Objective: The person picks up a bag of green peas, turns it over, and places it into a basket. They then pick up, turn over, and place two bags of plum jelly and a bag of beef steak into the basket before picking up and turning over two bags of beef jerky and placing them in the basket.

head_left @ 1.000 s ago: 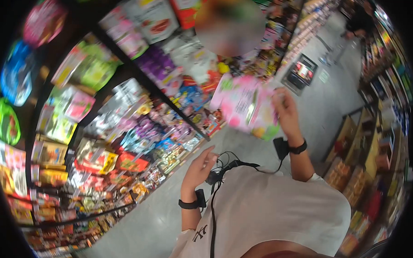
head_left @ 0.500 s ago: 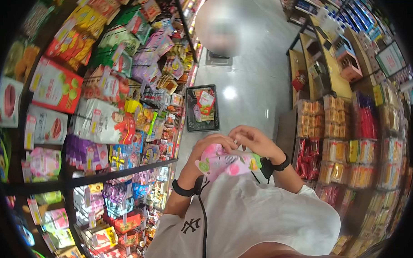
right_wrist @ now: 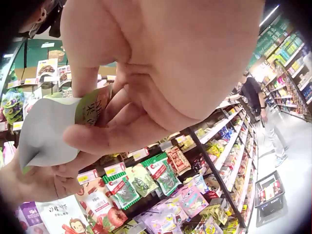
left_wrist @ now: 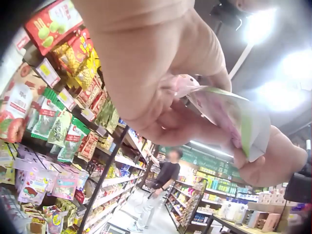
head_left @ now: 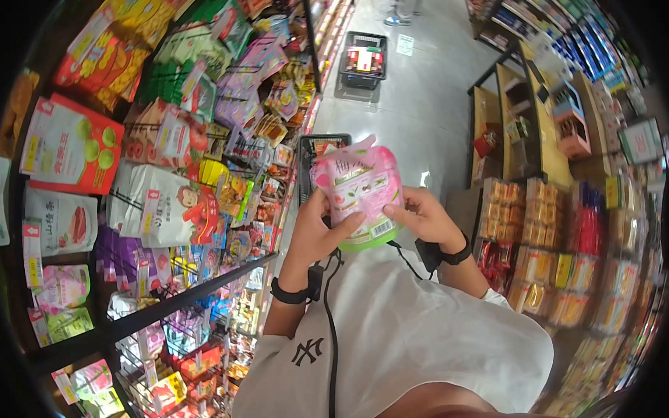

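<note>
A pink snack pouch (head_left: 365, 188) with a green bottom edge, small print and a barcode is held up in front of the chest, its printed face toward the head camera. My left hand (head_left: 320, 229) grips its left side, thumb across the face. On the other side my right hand (head_left: 424, 218) holds the lower right edge, thumb also on the front. The pouch's silvery white base (right_wrist: 48, 129) shows in the right wrist view, between both hands. From the left wrist, the pouch (left_wrist: 224, 112) appears edge-on, and its front is hidden.
Racks of hanging snack bags (head_left: 165, 203) line the left side. A black basket (head_left: 316, 143) stands on the floor partly behind the pouch; another basket (head_left: 363, 59) is farther up the aisle. Packaged goods (head_left: 543, 246) fill shelves at right. A person (left_wrist: 165, 178) stands down the aisle.
The pouch was in the right hand out by the racks, then low at the chest with both hands on it. Now it is raised and turned face up. The view has swung along the aisle.
</note>
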